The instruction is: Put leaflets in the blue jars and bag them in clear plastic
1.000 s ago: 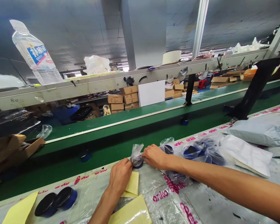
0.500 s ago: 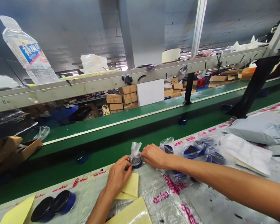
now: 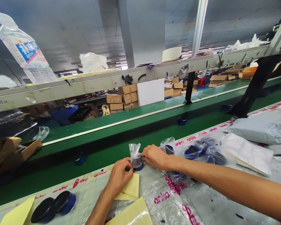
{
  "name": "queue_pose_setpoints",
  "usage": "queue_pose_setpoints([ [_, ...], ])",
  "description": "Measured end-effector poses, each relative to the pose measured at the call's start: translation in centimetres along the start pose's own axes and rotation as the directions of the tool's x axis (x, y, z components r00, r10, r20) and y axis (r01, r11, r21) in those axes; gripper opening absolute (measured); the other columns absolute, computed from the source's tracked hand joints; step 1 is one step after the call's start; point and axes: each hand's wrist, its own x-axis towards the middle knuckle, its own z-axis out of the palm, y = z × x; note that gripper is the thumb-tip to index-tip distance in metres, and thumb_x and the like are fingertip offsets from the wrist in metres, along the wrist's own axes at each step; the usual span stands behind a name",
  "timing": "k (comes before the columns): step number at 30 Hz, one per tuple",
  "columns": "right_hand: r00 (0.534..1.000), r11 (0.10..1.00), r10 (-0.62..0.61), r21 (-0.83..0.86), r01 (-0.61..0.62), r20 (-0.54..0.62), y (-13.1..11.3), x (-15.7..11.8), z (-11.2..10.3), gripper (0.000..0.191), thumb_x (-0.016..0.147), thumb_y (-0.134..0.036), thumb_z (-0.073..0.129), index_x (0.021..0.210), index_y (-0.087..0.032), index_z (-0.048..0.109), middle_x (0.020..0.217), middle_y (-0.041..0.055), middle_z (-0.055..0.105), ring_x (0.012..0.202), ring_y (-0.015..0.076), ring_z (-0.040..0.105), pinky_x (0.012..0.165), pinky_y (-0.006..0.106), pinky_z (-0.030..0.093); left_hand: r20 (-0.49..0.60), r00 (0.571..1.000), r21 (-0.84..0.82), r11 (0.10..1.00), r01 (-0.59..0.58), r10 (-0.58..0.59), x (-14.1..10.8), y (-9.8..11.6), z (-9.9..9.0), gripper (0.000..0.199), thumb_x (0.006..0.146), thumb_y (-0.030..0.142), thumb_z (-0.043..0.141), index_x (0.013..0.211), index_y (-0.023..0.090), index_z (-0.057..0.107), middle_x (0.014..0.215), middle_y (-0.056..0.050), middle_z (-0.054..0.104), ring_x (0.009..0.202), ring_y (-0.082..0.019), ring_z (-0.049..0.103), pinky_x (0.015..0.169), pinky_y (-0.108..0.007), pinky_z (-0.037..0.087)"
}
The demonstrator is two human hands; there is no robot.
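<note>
Both my hands meet over a round black-and-blue tin in a clear plastic bag (image 3: 137,161), with the bag's gathered top sticking upward. My left hand (image 3: 119,176) grips its left side, and my right hand (image 3: 154,157) pinches its right side. Under my left hand lies a yellow paper sheet (image 3: 130,187), with another (image 3: 131,214) nearer me. Two unbagged tins (image 3: 52,206) stand at the lower left, beside a third yellow sheet (image 3: 18,212). Several bagged tins (image 3: 192,149) lie beyond my right forearm.
A white envelope (image 3: 245,156) and a grey mailer bag (image 3: 255,131) lie to the right on the plastic-covered bench (image 3: 201,203). A green conveyor belt (image 3: 107,147) runs behind it, below a metal rail (image 3: 84,84). Cardboard boxes (image 3: 7,153) sit at the left.
The bag's gathered top now stands more upright above the tin, and more of the tin shows. My hands stay almost in place, and the view has drifted slightly.
</note>
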Motion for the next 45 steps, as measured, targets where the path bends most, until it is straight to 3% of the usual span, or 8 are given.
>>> queue_pose_setpoints([
  [3, 1.000, 1.000, 0.017, -0.004, -0.017, 0.008, -0.3, 0.1, 0.2, 0.022, 0.090, -0.017, 0.055, 0.102, -0.017, 0.073, 0.105, 0.0116, 0.075, 0.100, 0.0264, 0.069, 0.083, 0.032, 0.045, -0.004, 0.999, 0.092, 0.995, -0.031, 0.032, -0.2, 0.0, 0.3, 0.014, 0.079, 0.012, 0.053, 0.075, 0.022, 0.062, 0.107, -0.007, 0.074, 0.104, -0.025, 0.066, 0.095, -0.041, 0.047],
  [12, 1.000, 0.999, 0.007, 0.037, -0.007, 0.008, -0.1, 0.8, 0.0, 0.022, 0.088, -0.013, 0.054, 0.091, -0.015, 0.075, 0.099, 0.0128, 0.076, 0.097, 0.0265, 0.070, 0.083, 0.032, 0.045, 0.025, 0.995, 0.204, 0.974, -0.101, 0.098, -0.4, 0.5, 0.1, 0.016, 0.081, 0.010, 0.053, 0.076, 0.022, 0.063, 0.093, -0.006, 0.072, 0.090, -0.024, 0.066, 0.089, -0.040, 0.048],
  [16, 0.998, 0.995, -0.027, 0.092, 0.032, -0.056, 0.2, 1.0, 0.5, 0.029, 0.088, -0.012, 0.054, 0.112, -0.016, 0.071, 0.113, 0.0118, 0.073, 0.107, 0.0238, 0.066, 0.088, 0.029, 0.045, -0.022, 0.997, 0.165, 0.984, -0.064, 0.068, -0.8, 0.4, 0.3, 0.014, 0.085, 0.014, 0.053, 0.080, 0.022, 0.065, 0.118, -0.009, 0.069, 0.102, -0.024, 0.066, 0.087, -0.035, 0.050],
  [19, 0.997, 0.992, -0.051, 0.115, 0.058, -0.058, 0.6, 1.1, 0.9, 0.027, 0.088, -0.012, 0.055, 0.109, -0.017, 0.071, 0.110, 0.0096, 0.074, 0.105, 0.0223, 0.067, 0.086, 0.027, 0.045, -0.011, 0.997, 0.108, 0.992, -0.069, 0.070, -1.0, 0.4, 0.5, 0.016, 0.084, 0.013, 0.054, 0.079, 0.022, 0.065, 0.129, -0.007, 0.066, 0.103, -0.021, 0.067, 0.085, -0.031, 0.052],
  [26, 0.999, 0.998, -0.032, 0.047, 0.033, -0.017, 0.5, 1.0, 0.7, 0.024, 0.090, -0.012, 0.052, 0.101, -0.015, 0.073, 0.108, 0.0118, 0.075, 0.103, 0.0252, 0.068, 0.084, 0.029, 0.046, 0.017, 0.998, 0.032, 0.998, -0.059, 0.058, -0.6, 0.9, 0.6, 0.015, 0.078, 0.008, 0.057, 0.073, 0.022, 0.063, 0.107, -0.002, 0.073, 0.093, -0.017, 0.069, 0.084, -0.027, 0.050],
  [34, 0.995, 0.994, -0.029, -0.102, 0.039, 0.098, 0.0, 0.9, 0.9, 0.020, 0.084, -0.012, 0.055, 0.087, -0.010, 0.075, 0.092, 0.0167, 0.076, 0.089, 0.0288, 0.071, 0.082, 0.036, 0.044, 0.046, 0.995, 0.158, 0.983, -0.094, 0.088, -0.9, 1.1, 0.8, 0.015, 0.080, 0.008, 0.054, 0.073, 0.021, 0.059, 0.084, -0.003, 0.066, 0.084, -0.021, 0.060, 0.085, -0.036, 0.043],
  [42, 0.990, 0.978, -0.115, -0.167, 0.127, 0.079, 0.1, 0.3, 1.6, 0.021, 0.086, -0.024, 0.061, 0.093, -0.009, 0.074, 0.096, 0.0164, 0.074, 0.098, 0.0289, 0.066, 0.096, 0.040, 0.038, 0.063, 0.998, 0.160, 0.987, -0.014, 0.004, -0.8, 1.7, 0.5, 0.014, 0.076, 0.007, 0.053, 0.072, 0.020, 0.058, 0.096, -0.006, 0.066, 0.094, -0.022, 0.060, 0.084, -0.033, 0.042],
  [45, 0.994, 0.980, -0.090, -0.171, 0.099, 0.062, -0.1, 0.7, 1.3, 0.035, 0.084, -0.040, 0.068, 0.097, -0.008, 0.073, 0.099, 0.0176, 0.073, 0.099, 0.0309, 0.065, 0.093, 0.040, 0.041, 0.030, 0.997, 0.133, 0.989, 0.071, -0.076, -0.3, 2.0, 0.8, 0.015, 0.074, 0.007, 0.051, 0.067, 0.019, 0.055, 0.091, -0.005, 0.065, 0.088, -0.020, 0.059, 0.078, -0.031, 0.041],
])
